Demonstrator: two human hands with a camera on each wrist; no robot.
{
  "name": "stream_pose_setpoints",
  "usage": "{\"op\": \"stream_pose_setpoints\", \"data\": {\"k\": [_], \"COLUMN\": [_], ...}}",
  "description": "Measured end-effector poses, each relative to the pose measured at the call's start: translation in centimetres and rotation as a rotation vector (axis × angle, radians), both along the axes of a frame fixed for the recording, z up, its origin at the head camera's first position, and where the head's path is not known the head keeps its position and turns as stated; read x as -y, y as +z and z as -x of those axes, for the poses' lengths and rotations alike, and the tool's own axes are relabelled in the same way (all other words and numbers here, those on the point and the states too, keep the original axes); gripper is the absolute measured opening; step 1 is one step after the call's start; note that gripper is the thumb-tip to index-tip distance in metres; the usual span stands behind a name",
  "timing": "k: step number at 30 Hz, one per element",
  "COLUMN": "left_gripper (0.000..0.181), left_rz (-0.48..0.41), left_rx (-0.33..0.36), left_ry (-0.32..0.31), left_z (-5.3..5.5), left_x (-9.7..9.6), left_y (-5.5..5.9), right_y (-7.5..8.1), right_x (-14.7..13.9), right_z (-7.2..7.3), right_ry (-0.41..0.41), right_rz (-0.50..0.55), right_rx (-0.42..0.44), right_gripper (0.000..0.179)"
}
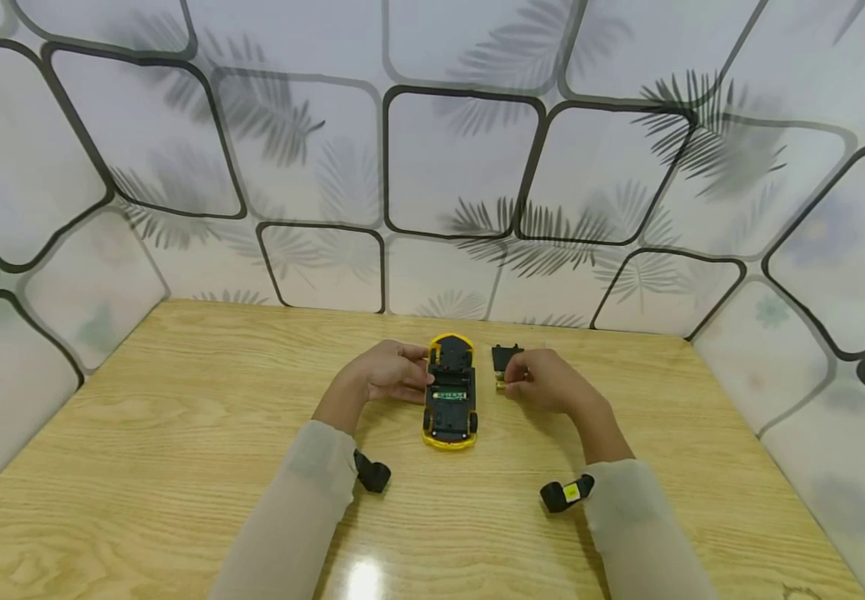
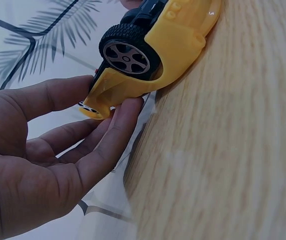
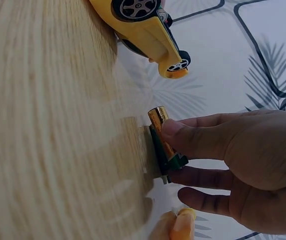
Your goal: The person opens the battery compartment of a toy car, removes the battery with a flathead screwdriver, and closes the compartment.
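A yellow toy car [image 1: 450, 442] lies upside down, its black underside up and its long axis pointing away from me. In its uncovered battery compartment sits one green battery [image 1: 449, 395]. My left hand [image 1: 391, 372] grips the car's left side, thumb on the upper edge and fingers against the yellow body [image 2: 178, 50]. To the right of the car, my right hand [image 1: 545, 379] pinches a gold-and-green battery [image 3: 158, 119] low over the table. A black battery cover [image 1: 506, 357] lies just beyond those fingers, partly hidden by them.
The light wooden table [image 1: 177, 450] bears everything. A patterned wall panel [image 1: 447, 158] rises at its back edge, with further panels at the left and right. Each wrist wears a small black camera [image 1: 372, 473].
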State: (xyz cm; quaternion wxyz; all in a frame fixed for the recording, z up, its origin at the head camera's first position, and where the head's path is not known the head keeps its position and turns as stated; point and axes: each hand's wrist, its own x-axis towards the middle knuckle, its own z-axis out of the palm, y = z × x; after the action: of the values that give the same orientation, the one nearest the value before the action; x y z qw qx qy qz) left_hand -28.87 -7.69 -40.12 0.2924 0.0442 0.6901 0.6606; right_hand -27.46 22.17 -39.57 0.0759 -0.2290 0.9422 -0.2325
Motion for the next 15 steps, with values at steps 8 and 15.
{"op": "stream_pose_setpoints", "data": {"k": [8, 15], "left_gripper": [0.073, 0.073], "left_rz": [-0.002, 0.005], "left_rx": [0.006, 0.006], "left_ry": [-0.006, 0.000], "left_z": [-0.01, 0.09], "left_x": [0.00, 0.01], "left_y": [0.05, 0.02], "right_y": [-0.03, -0.05], "right_x": [0.07, 0.13], "right_z": [0.00, 0.01], "right_ry": [0.005, -0.009], "right_rz": [-0.010, -0.023], "right_rx": [0.006, 0.011], "right_gripper": [0.004, 0.004]}}
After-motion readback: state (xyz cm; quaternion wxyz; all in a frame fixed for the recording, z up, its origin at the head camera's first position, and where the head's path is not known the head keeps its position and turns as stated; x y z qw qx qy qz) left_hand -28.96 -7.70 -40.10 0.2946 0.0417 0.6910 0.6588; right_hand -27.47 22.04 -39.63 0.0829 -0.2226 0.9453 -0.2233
